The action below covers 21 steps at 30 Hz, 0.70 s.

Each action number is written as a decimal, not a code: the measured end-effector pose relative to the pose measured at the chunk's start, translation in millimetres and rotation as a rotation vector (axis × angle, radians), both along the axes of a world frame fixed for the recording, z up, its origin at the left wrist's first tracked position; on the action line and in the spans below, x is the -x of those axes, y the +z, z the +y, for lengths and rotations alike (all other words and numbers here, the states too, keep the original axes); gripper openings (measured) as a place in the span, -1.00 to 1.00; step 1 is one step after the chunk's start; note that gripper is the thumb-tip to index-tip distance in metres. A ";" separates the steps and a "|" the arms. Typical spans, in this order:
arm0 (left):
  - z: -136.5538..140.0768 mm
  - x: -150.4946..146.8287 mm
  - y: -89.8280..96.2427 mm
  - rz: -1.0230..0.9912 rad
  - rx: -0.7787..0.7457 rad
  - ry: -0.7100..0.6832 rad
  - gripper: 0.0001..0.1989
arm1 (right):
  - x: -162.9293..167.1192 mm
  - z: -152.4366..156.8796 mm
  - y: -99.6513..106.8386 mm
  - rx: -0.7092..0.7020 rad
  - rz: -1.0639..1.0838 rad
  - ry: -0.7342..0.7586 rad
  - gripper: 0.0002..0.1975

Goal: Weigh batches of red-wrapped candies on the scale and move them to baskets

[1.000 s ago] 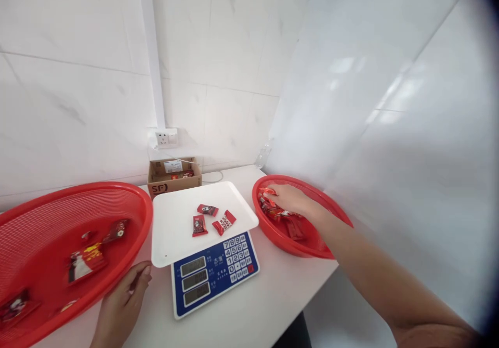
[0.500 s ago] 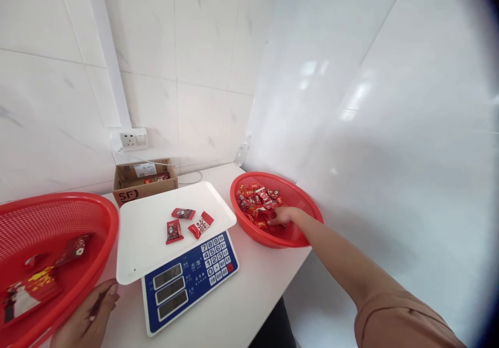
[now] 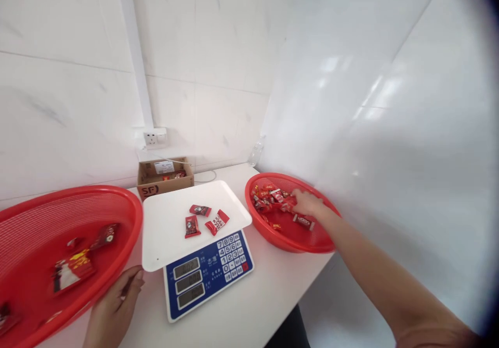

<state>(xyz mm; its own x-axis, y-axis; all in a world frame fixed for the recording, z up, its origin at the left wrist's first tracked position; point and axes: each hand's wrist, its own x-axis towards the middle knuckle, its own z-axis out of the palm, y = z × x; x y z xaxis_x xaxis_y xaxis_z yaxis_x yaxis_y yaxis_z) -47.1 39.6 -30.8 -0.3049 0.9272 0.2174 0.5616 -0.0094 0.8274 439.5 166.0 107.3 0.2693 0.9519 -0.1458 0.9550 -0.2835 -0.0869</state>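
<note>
My right hand [image 3: 306, 202] reaches into the red plastic basket [image 3: 312, 241] on the right. Its fingers are partly spread and touch red-wrapped candies [image 3: 287, 204]; the fingertips are partly hidden. A darker wrapped candy [image 3: 304, 221] lies just below that hand. Beside the rim of the large left basket [image 3: 137, 207], my left hand [image 3: 117, 306] is curled, thumb against fingers; what it holds, if anything, is hidden. Between the baskets stands a digital scale [image 3: 208, 275]. On its white tray [image 3: 163, 228] lie three small red candies [image 3: 192, 226].
An open cardboard box [image 3: 167, 185] with some red packets stands behind the scale. A clear plastic bottle [image 3: 256, 153] is in the back corner. Several red packets [image 3: 80, 270] lie in the left basket. A wall socket [image 3: 155, 138] is above the box.
My right hand has moved across the right basket, toward its back right, and the candies there have shifted. The view has turned slightly left. The candies on the tray stay as they were.
</note>
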 end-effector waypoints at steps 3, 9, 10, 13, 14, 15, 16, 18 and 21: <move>-2.6 -3.4 12.7 -0.044 0.030 -0.023 -0.61 | 19.5 4.9 17.7 -0.127 0.034 0.071 -0.38; -6.1 -5.4 14.3 -0.031 0.026 -0.027 -0.60 | 111.1 3.8 30.8 -0.140 0.480 0.530 -0.48; -6.1 -4.6 13.3 -0.032 0.028 -0.023 -0.60 | 126.5 4.2 29.3 -0.113 0.524 0.571 -0.49; -6.1 -2.9 13.6 -0.041 0.025 -0.018 -0.60 | 160.3 8.6 22.7 -0.060 0.630 0.653 -0.49; -6.2 -2.8 15.0 -0.041 0.020 -0.012 -0.60 | 166.3 10.4 20.7 -0.070 0.647 0.663 -0.48; -6.5 -2.8 16.9 -0.036 0.012 0.005 -0.60 | 169.5 11.9 19.2 -0.097 0.647 0.665 -0.47; -6.7 -2.9 18.9 -0.027 0.005 0.034 -0.59 | 169.9 13.1 18.1 -0.136 0.633 0.662 -0.47; -6.9 -2.8 22.5 -0.001 -0.010 0.098 -0.58 | 162.5 14.5 17.2 -0.223 0.566 0.633 -0.50; -6.0 -0.4 24.9 0.036 -0.035 0.121 -0.60 | 134.3 15.0 16.7 -0.291 0.435 0.534 -0.53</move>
<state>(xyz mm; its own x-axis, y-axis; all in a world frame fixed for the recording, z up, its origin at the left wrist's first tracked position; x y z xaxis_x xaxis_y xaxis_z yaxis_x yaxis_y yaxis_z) -46.7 33.6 -5.9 -0.4056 0.8758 0.2615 0.5893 0.0319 0.8073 305.2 181.0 123.9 -0.2647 0.9535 0.1439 0.8185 0.3011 -0.4894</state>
